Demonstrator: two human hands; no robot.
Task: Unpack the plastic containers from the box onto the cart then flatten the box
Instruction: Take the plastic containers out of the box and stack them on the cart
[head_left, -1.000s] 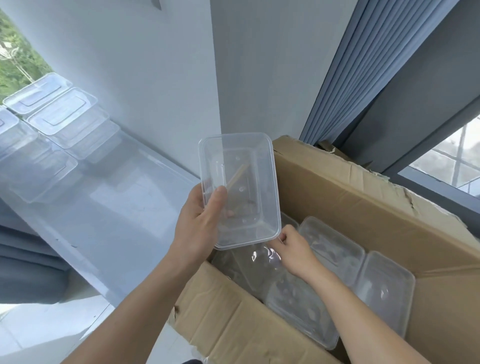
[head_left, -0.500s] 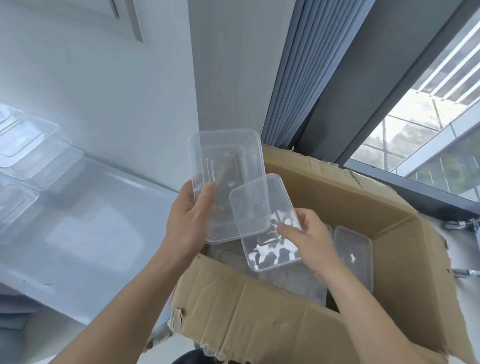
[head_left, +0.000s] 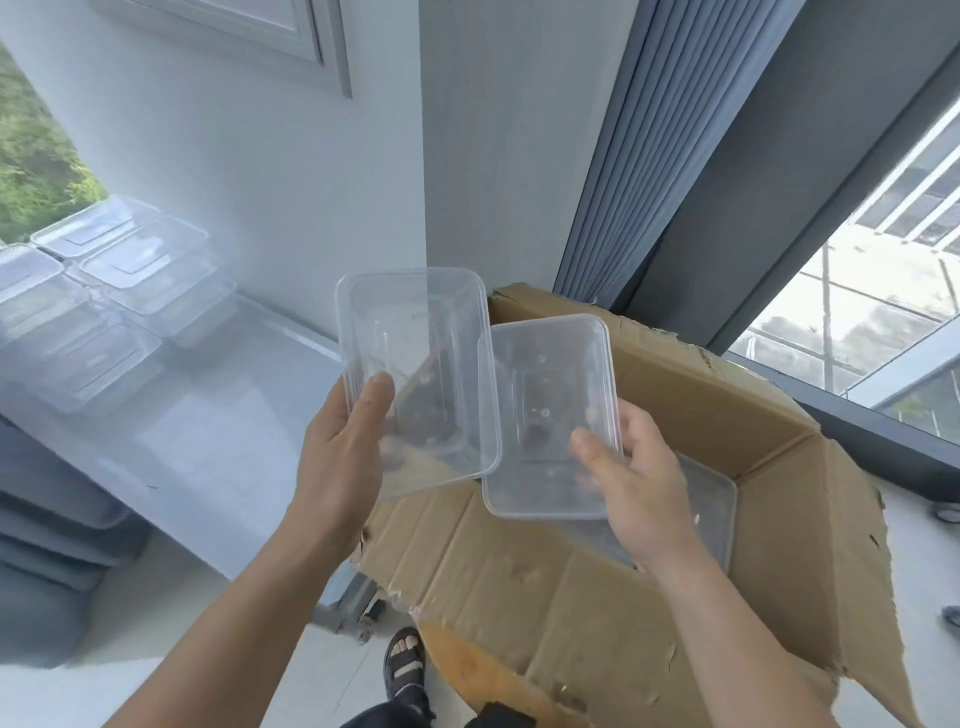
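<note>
Observed: the left hand (head_left: 343, 457) grasps 1 clear plastic container (head_left: 415, 374) by its near short end, thumb on the inside wall. The right hand (head_left: 636, 486) grasps a 2nd container (head_left: 550, 415) the same way, at its near right corner. Both are held in the air above the near-left corner of the cardboard box (head_left: 524, 587), mouths toward the camera, and their adjacent long edges overlap; whether they touch cannot be told.

Location of remaining stock: at least 1 more container (head_left: 711, 512) lies inside the box below the right wrist. Several containers (head_left: 124, 291) already stand in a group at the far left of the cart top (head_left: 223, 431), the worktop for this task. Unpacking is judged partly done; the box is not yet ready to flatten.

Risks identified:
1. Each grip is a thumb-and-finger pinch on a thin, smooth wall. A quick swing toward the cart could let a container slide out and fall to the floor (head_left: 260, 665), near the sandalled foot (head_left: 408, 657).
2. Overlapping rims may catch or nest during the carry, and pulling them apart could jerk 1 loose.
3. Clear plastic on a pale, glossy worktop makes edges hard to read; a container set down too near the cart's front edge could tip off.
4. The box's near wall is torn and creased, so leaning on it for the next reach may collapse it inward.
</note>
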